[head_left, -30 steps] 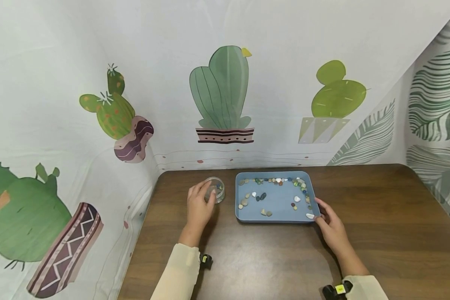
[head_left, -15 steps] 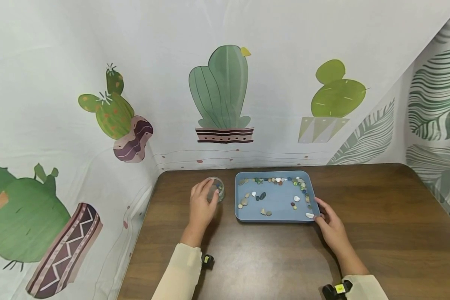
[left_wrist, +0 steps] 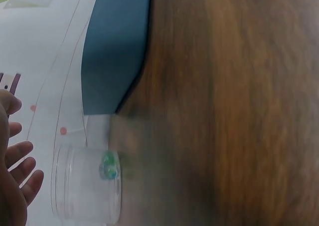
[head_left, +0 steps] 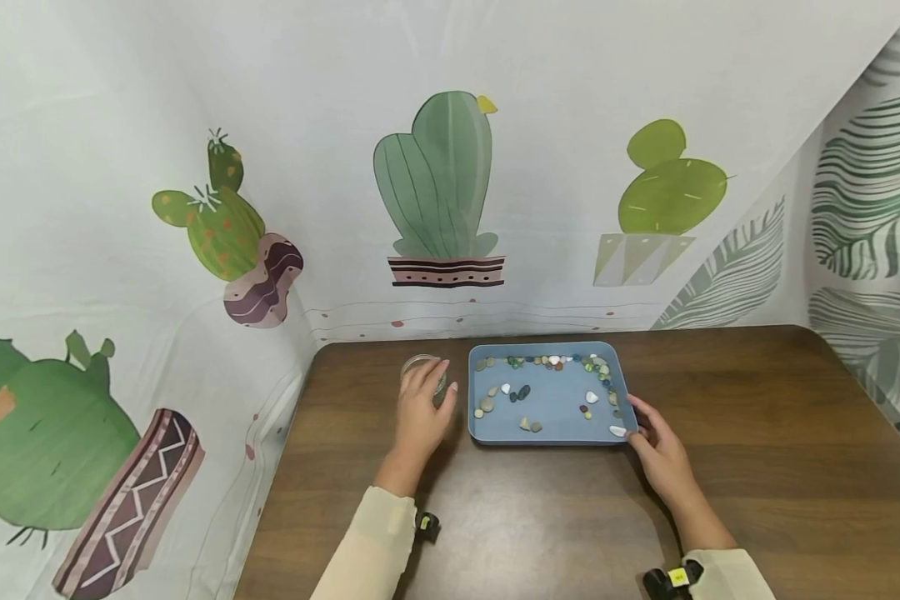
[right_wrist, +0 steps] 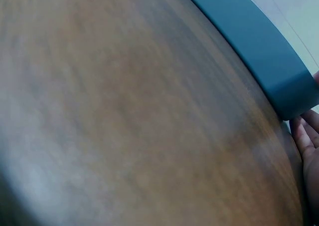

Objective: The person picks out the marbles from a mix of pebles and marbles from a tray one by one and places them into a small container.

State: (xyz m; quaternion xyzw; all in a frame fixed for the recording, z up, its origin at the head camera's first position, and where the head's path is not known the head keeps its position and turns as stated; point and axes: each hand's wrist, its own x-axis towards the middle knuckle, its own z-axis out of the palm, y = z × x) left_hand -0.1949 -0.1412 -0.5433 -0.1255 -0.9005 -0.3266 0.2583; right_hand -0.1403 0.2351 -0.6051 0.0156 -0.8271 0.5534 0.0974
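A small clear glass jar [left_wrist: 84,186] stands on the table at the tray's left, with green and bluish glass marbles [left_wrist: 108,165] at its bottom. My left hand [head_left: 422,417] is above and in front of the jar, hiding much of it in the head view. Its fingers are spread and loosely bent, apart from the jar in the left wrist view, and nothing shows in them. A blue rectangular tray [head_left: 543,429] holds several pebbles and marbles, many lined along its back and right sides. My right hand [head_left: 666,457] grips the tray's front right corner.
Inside the tray lie white stones [head_left: 592,397], dark pebbles [head_left: 523,392] and tan pebbles [head_left: 487,404]. The brown wooden table [head_left: 540,525] meets a white cactus-print cloth [head_left: 555,200] behind the tray and at the left.
My left hand has moved right and slightly forward, across the jar toward the tray. The right hand keeps its grip on the tray corner.
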